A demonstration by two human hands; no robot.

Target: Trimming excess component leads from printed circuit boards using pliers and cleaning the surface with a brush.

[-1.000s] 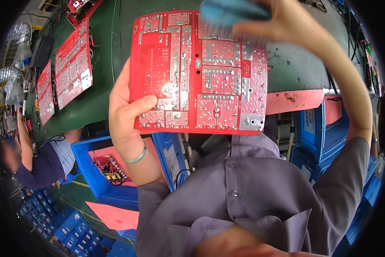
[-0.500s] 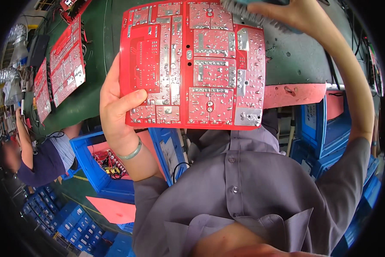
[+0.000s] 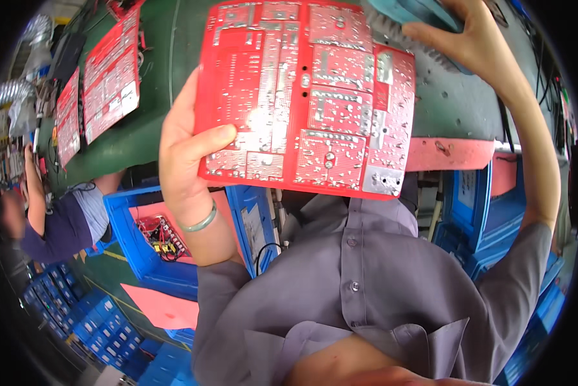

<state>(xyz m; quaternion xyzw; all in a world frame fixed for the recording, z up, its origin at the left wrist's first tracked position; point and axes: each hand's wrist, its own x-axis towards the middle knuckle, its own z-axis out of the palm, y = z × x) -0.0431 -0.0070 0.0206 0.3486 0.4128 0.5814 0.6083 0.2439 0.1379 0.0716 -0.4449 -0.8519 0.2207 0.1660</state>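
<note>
A red circuit board (image 3: 295,116), its soldered side toward me, is held up over the near edge of the green bench. My left hand (image 3: 189,151) grips its left side, thumb on the face and the other fingers hidden behind. At the upper right my right hand (image 3: 472,38) is closed around a scrubbing brush (image 3: 424,22) with a blue-green back and pale bristles. The bristles are at the board's top right corner; whether they touch it I cannot tell.
More red circuit boards (image 3: 112,77) stand on the green bench (image 3: 154,122) at the left. Pink sheet (image 3: 450,154) lies along the bench's near edge. A blue crate (image 3: 144,257) holds a populated board (image 3: 160,238); other blue crates (image 3: 488,206) stand right. Another person (image 3: 64,225) works at far left.
The board and my left hand have shifted a little right in view, and the board is slightly tilted. My right hand and the brush have also moved slightly right and down.
</note>
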